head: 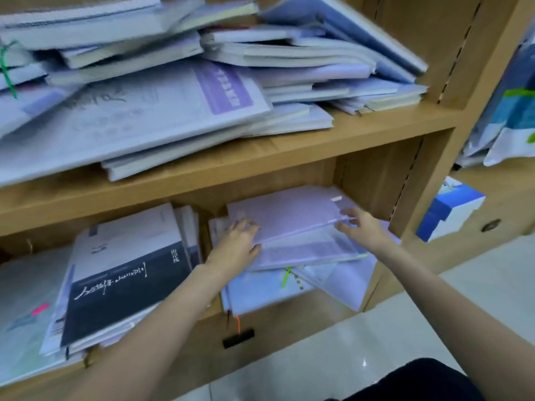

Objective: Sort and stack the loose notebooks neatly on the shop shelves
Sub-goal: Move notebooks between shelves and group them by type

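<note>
A pale lilac notebook lies on top of an untidy pile at the right of the lower shelf. My left hand lies on its left edge, fingers over the cover and thumb at its near edge. My right hand touches its right edge with fingers spread. Under it lies another lilac notebook. To the left, a book with a dark and white cover tops a second stack. The upper shelf holds a loose heap of notebooks.
The wooden shelf board separates the two levels, and an upright side panel closes the right. A blue and white box stands beyond it, with plastic bags above. Pale floor tiles lie below.
</note>
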`<state>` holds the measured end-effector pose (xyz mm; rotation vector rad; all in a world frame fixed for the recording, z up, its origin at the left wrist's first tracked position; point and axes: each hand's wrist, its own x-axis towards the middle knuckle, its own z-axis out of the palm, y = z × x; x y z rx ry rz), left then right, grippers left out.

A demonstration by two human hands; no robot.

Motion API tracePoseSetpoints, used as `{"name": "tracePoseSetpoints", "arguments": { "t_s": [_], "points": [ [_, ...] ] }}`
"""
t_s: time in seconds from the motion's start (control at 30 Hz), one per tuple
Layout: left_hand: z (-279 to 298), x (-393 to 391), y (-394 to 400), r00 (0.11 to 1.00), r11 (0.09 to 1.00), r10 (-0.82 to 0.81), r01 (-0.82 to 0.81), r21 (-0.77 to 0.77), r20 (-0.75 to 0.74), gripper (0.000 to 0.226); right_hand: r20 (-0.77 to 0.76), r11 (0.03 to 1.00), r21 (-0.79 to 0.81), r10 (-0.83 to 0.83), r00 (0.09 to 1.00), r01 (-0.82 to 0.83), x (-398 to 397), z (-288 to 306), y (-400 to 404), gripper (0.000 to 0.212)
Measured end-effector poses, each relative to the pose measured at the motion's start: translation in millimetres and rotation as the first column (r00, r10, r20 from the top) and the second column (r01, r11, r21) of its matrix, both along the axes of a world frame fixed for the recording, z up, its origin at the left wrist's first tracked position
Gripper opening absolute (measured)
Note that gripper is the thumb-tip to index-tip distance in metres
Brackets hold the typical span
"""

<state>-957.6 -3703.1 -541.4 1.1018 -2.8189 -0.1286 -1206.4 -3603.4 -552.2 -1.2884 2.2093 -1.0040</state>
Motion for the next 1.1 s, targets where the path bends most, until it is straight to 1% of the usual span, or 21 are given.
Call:
{"name": "tracePoseSetpoints", "arguments": {
  "t_s": [0.07, 0.13, 0.2, 0.27, 0.37, 0.4, 0.47, 0.5, 0.57, 0.6, 0.63, 0.67, 0.7, 0.73, 0.77, 0.8, 0.83, 0.9, 0.97, 1.03, 1.1],
  "points": [
    [-11, -13, -12, 0.998, 0.996, 0.032, -0.037, 0.079, 0.058, 0.066, 0.043, 0.996, 0.01, -0.087, 0.995, 0.086, -10, -13, -21, 0.044],
    [-20, -22, -21, 0.993, 0.985, 0.065, -0.078, 0.151, 0.095, 0.076, 0.12, 0.985, 0.027, -0.171, 0.978, 0.169, -16, -23, -35, 0.044],
    [-27, -29, -28, 0.994, 0.975, 0.087, -0.097, 0.2, 0.059, 0.079, 0.178, 0.974, 0.017, -0.227, 0.958, 0.228, -17, -29, -44, 0.041],
    [-31, -33, -31, 0.995, 0.97, 0.1, -0.103, 0.222, 0.024, 0.078, 0.212, 0.949, -0.038, -0.297, 0.931, 0.311, -18, -31, -49, 0.039],
    [-37, -34, -33, 0.992, 0.968, 0.119, -0.123, 0.218, 0.035, 0.077, 0.276, 0.908, -0.101, -0.366, 0.889, 0.406, -14, -13, -56, 0.033],
    [-37, -35, -32, 0.991, 0.97, 0.126, -0.133, 0.204, 0.045, 0.076, 0.336, 0.898, -0.121, -0.363, 0.869, 0.423, -10, -3, -57, 0.03],
    [-34, -34, -26, 0.986, 0.978, 0.161, -0.166, 0.129, 0.049, 0.072, 0.475, 0.886, -0.196, -0.289, 0.831, 0.421, 4, 19, -51, 0.028],
    [-30, -31, -24, 0.984, 0.982, 0.176, -0.178, 0.07, 0.029, 0.067, 0.476, 0.888, -0.25, -0.234, 0.848, 0.386, 12, 28, -45, 0.031],
    [-19, -19, -19, 0.978, 0.978, 0.199, -0.203, -0.053, -0.068, 0.053, 0.398, 0.906, -0.342, -0.102, 0.912, 0.251, 29, 43, -26, 0.036],
    [-12, -11, -16, 0.973, 0.973, 0.179, -0.197, -0.122, -0.144, 0.049, 0.387, 0.911, -0.371, -0.027, 0.922, 0.182, 36, 47, -14, 0.037],
    [-4, -1, -11, 0.975, 0.969, 0.126, -0.16, -0.188, -0.184, 0.046, 0.404, 0.914, -0.383, 0.033, 0.914, 0.136, 40, 52, -3, 0.038],
    [1, 10, -8, 0.98, 0.958, 0.063, -0.113, -0.263, -0.191, 0.046, 0.439, 0.921, -0.373, 0.072, 0.895, 0.109, 42, 55, 7, 0.038],
    [4, 21, -5, 0.99, 0.935, 0.003, -0.054, -0.349, -0.144, 0.049, 0.486, 0.938, -0.337, 0.1, 0.868, 0.081, 42, 55, 15, 0.04],
    [5, 31, -2, 0.994, 0.917, -0.035, -0.01, -0.399, -0.105, 0.055, 0.545, 0.956, -0.289, 0.13, 0.828, 0.04, 41, 52, 23, 0.044],
    [9, 39, 4, 0.996, 0.917, -0.042, 0.006, -0.399, -0.081, 0.058, 0.61, 0.966, -0.26, 0.17, 0.774, -0.007, 39, 47, 31, 0.049],
    [14, 45, 9, 0.994, 0.919, -0.042, -0.002, -0.393, -0.103, 0.055, 0.664, 0.965, -0.256, 0.213, 0.717, -0.049, 38, 41, 37, 0.056],
    [21, 50, 14, 0.987, 0.924, -0.042, -0.02, -0.381, -0.153, 0.05, 0.68, 0.962, -0.26, 0.245, 0.691, -0.084, 36, 34, 42, 0.063],
    [31, 56, 20, 0.954, 0.906, -0.1, -0.031, -0.422, -0.284, 0.036, 0.616, 0.963, -0.242, 0.247, 0.748, -0.119, 34, 20, 46, 0.076],
    [43, 55, 32, 0.935, 0.894, -0.201, 0.054, -0.446, -0.291, 0.027, 0.579, 0.966, -0.256, 0.183, 0.794, -0.036, 36, 10, 48, 0.084],
    [51, 51, 43, 0.917, 0.909, -0.238, 0.095, -0.405, -0.321, 0.024, 0.626, 0.932, -0.33, 0.097, 0.774, 0.15, 34, 6, 48, 0.092],
    [56, 46, 54, 0.892, 0.946, -0.212, 0.085, -0.314, -0.399, 0.025, 0.67, 0.872, -0.39, 0.049, 0.74, 0.295, 32, 12, 55, 0.091]
  ]
}}
